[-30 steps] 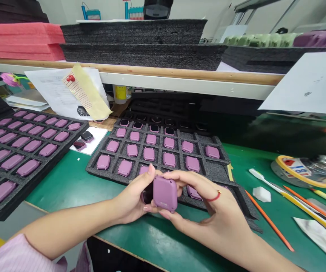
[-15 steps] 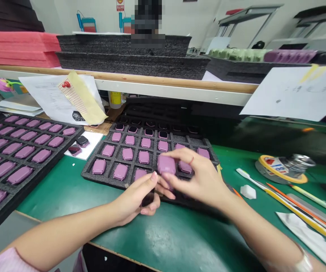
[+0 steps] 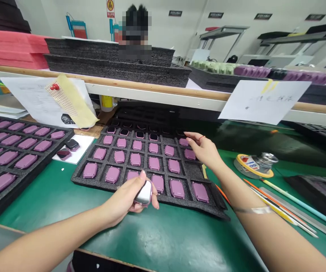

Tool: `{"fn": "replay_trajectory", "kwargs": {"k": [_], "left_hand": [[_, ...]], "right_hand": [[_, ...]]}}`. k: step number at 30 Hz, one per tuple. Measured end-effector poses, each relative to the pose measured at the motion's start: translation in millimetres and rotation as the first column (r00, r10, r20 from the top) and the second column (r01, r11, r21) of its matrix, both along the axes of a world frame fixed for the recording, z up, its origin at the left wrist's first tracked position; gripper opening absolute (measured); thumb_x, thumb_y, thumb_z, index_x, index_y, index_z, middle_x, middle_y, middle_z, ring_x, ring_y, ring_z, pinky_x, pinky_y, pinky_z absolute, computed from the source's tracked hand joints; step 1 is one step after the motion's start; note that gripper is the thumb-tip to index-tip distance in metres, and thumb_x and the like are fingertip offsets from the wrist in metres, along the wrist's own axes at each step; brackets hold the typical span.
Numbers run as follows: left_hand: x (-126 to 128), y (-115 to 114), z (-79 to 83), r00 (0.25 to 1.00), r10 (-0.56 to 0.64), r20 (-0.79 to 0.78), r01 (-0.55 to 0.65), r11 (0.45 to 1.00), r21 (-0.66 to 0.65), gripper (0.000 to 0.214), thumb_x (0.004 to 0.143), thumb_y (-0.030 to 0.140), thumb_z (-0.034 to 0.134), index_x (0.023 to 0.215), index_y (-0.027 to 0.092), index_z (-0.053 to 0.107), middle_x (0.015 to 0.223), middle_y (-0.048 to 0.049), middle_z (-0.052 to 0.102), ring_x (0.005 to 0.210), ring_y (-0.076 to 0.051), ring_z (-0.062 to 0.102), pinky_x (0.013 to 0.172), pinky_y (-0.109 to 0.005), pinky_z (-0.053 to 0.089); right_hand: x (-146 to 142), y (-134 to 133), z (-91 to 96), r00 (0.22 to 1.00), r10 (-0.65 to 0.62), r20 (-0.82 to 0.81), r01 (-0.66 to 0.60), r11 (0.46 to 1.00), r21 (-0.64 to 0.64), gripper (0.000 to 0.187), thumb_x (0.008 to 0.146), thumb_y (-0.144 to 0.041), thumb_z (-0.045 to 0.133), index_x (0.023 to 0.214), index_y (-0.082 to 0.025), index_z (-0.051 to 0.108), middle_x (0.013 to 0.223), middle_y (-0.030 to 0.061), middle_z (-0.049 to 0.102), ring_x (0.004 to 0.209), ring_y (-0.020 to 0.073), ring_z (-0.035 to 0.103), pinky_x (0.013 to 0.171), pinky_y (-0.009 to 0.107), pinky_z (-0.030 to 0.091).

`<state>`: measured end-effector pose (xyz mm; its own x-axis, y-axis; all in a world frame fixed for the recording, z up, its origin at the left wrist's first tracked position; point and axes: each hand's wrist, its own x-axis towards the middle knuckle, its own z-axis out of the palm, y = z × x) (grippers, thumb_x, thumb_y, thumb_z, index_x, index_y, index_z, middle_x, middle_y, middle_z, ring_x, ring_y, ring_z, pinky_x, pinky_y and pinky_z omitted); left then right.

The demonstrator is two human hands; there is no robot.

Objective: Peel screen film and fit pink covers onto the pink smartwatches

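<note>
In my left hand (image 3: 133, 194), fingers and thumb are closed round a smartwatch (image 3: 144, 193) with a shiny, light-reflecting face and a purple edge. It is held just above the green bench, in front of a dark foam tray (image 3: 148, 172). My right hand (image 3: 204, 149) reaches over the tray's far right side. Its thumb and forefinger are at the right edge of a purple watch case (image 3: 183, 142) in a compartment there, seemingly pinching it. A purple case (image 3: 189, 154) lies just nearer. Purple cases fill most compartments, and dark-faced watches (image 3: 140, 135) stand in a rear row.
A second tray (image 3: 66, 132) of purple cases is at left, beside two watches (image 3: 71, 144) on white paper. To the right are a metal-topped jar (image 3: 253, 166), a pale blue stick (image 3: 299, 200) and other thin tools. A shelf edge (image 3: 151, 90) crosses above; a person is beyond it.
My right hand has moved from beside my left hand, where it held a purple case, to the tray's far right. The watch in my left hand now shows its face. The view has shifted right.
</note>
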<state>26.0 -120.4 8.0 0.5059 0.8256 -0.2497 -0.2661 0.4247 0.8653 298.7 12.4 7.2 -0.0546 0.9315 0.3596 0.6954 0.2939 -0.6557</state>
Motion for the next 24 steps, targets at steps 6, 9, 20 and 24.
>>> {"fn": "replay_trajectory", "kwargs": {"k": [6, 9, 20, 24], "left_hand": [[1.2, -1.9, -1.5, 0.989, 0.027, 0.143, -0.011, 0.994, -0.112, 0.067, 0.081, 0.075, 0.062, 0.098, 0.011, 0.073, 0.080, -0.0076, 0.068, 0.049, -0.005, 0.043, 0.046, -0.019, 0.027], [2.3, -2.3, -0.8, 0.976, 0.028, 0.218, 0.003, 0.990, -0.141, 0.058, 0.081, 0.069, 0.069, 0.087, 0.011, 0.073, 0.082, -0.0079, 0.067, 0.051, -0.005, 0.045, 0.046, -0.018, 0.028], [1.6, 0.2, -0.4, 0.941, 0.014, 0.340, 0.037, 0.989, -0.143, 0.050, 0.084, 0.062, 0.071, 0.085, 0.012, 0.070, 0.069, -0.0008, 0.056, 0.051, -0.004, 0.043, 0.043, -0.015, 0.026], [1.3, -1.0, 1.0, 0.945, -0.032, 0.325, 0.079, 0.988, -0.133, 0.054, 0.083, 0.063, 0.071, 0.097, 0.011, 0.074, 0.080, -0.0073, 0.067, 0.049, -0.004, 0.043, 0.043, -0.017, 0.025]], "right_hand": [[-73.5, -99.6, 30.7, 0.813, 0.581, -0.037, -0.579, 0.813, 0.054, 0.035, 0.079, -0.048, 0.082, 0.096, -0.024, 0.063, 0.122, 0.0084, 0.070, 0.117, 0.0267, 0.066, 0.097, 0.040, 0.056], [-87.1, -126.7, 30.5, 0.766, 0.640, 0.064, -0.642, 0.756, 0.126, 0.028, 0.081, -0.029, 0.083, 0.096, -0.023, 0.061, 0.123, 0.0091, 0.067, 0.115, 0.0233, 0.066, 0.095, 0.037, 0.056], [-93.9, -125.9, 27.0, 0.851, 0.510, -0.128, -0.450, 0.832, 0.324, 0.008, 0.091, -0.020, 0.071, 0.083, -0.023, 0.068, 0.101, 0.0055, 0.076, 0.092, 0.0200, 0.072, 0.082, 0.034, 0.059], [-89.6, -123.1, 31.7, 0.780, 0.333, -0.530, -0.213, 0.937, 0.276, 0.016, 0.092, -0.029, 0.072, 0.077, -0.024, 0.069, 0.082, 0.0004, 0.074, 0.061, 0.0124, 0.068, 0.062, 0.027, 0.059]]}}
